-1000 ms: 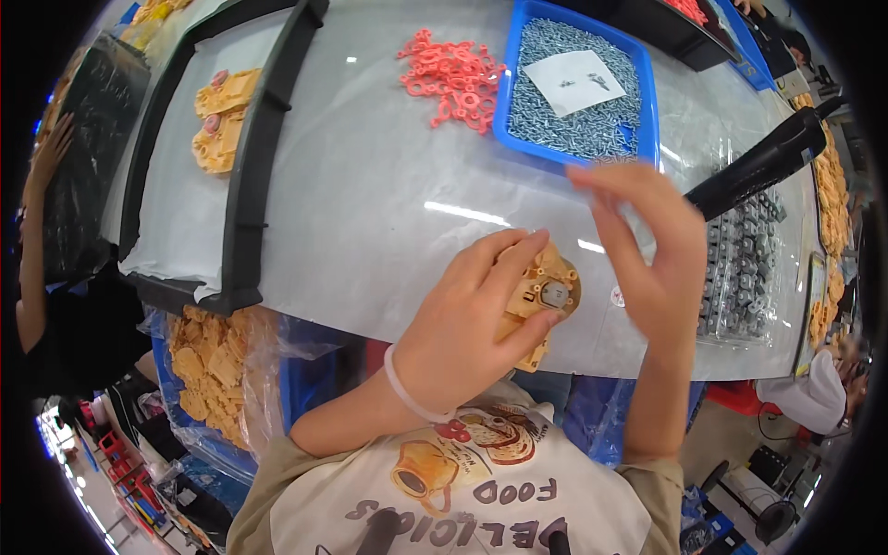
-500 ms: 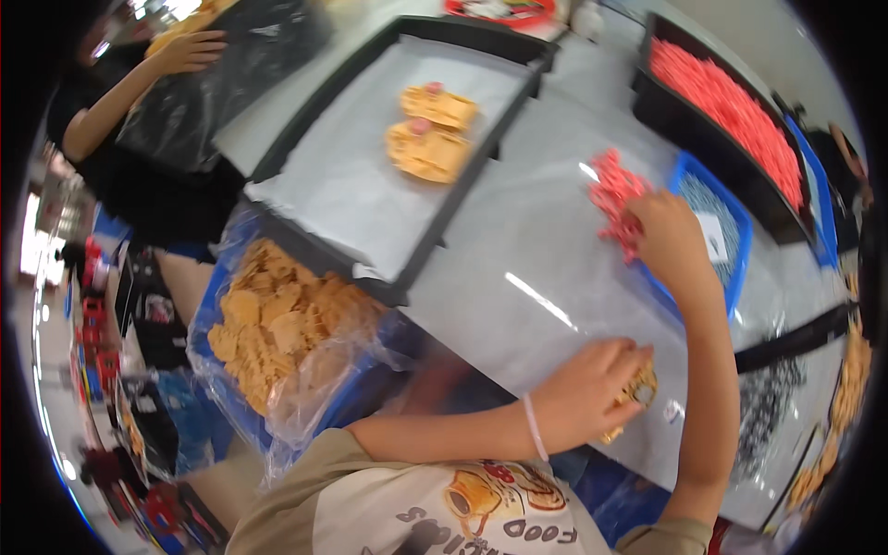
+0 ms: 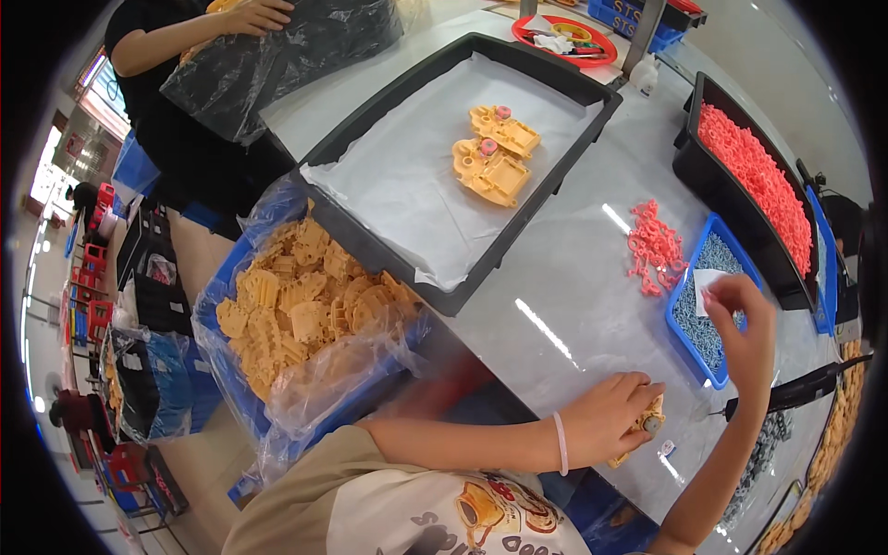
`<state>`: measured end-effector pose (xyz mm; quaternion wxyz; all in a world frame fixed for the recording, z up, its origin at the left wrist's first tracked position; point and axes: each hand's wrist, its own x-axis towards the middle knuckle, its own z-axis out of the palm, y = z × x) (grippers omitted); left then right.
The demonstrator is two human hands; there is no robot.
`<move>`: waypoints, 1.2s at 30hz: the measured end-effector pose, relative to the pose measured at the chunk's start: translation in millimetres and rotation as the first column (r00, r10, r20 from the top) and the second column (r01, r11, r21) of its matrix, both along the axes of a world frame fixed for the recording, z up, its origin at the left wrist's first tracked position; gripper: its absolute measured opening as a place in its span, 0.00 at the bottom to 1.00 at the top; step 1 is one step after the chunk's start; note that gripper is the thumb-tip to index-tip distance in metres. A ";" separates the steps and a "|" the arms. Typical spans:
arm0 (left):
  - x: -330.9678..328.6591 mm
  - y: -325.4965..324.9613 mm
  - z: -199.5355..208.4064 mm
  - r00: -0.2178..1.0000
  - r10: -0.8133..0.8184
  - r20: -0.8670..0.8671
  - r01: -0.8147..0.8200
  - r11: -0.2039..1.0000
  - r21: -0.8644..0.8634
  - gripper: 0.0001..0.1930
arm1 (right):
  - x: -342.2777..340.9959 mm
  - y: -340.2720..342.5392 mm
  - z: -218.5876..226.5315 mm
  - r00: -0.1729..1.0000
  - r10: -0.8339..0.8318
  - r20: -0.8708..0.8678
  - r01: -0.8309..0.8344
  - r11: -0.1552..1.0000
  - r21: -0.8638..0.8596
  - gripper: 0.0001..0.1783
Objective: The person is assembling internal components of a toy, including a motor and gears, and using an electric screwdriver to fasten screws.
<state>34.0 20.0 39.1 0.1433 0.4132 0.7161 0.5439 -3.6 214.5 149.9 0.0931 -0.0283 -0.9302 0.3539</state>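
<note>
At the near edge of the table, my left hand (image 3: 606, 416) is closed round a yellow plastic part (image 3: 654, 407) with a round grey piece on it; the palm covers most of it. My right hand (image 3: 745, 314) is above a small blue tray (image 3: 675, 319) of grey screws (image 3: 710, 264), its thumb and finger pinched on a small pink plastic piece (image 3: 708, 298), mostly hidden. A white slip (image 3: 700, 289) lies on the screws. Left of that tray is a loose heap of pink plastic pieces (image 3: 655, 242). An electric screwdriver (image 3: 795, 388) lies to the right.
A black tray (image 3: 425, 287) lined with white sheet holds two yellow parts (image 3: 490, 171). Left of it, a plastic-lined blue bin (image 3: 215, 291) is full of yellow parts. A long black bin (image 3: 689, 153) holds pink pieces. Another person's hand (image 3: 257, 17) rests on a black bag (image 3: 287, 69).
My right hand has left the pink heap and come nearer, over the screw tray, with a small pink piece. My left hand still holds the yellow part. The view has shifted.
</note>
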 end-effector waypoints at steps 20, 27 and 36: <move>-8.0 -3.5 9.7 0.998 -0.059 0.022 0.059 0.998 0.002 0.28 | 161.5 -26.1 -51.7 0.877 -0.476 0.060 0.454 0.785 -0.422 0.13; -16.2 -4.6 20.4 0.995 -0.088 -0.040 0.084 0.993 -0.081 0.29 | 171.9 -32.2 -67.8 0.879 -0.468 0.093 0.408 0.634 -0.657 0.12; -12.4 -5.6 26.2 0.994 -0.107 0.010 0.107 0.979 -0.171 0.30 | 162.1 -42.9 -76.9 0.889 -0.456 0.039 0.314 0.545 -0.777 0.14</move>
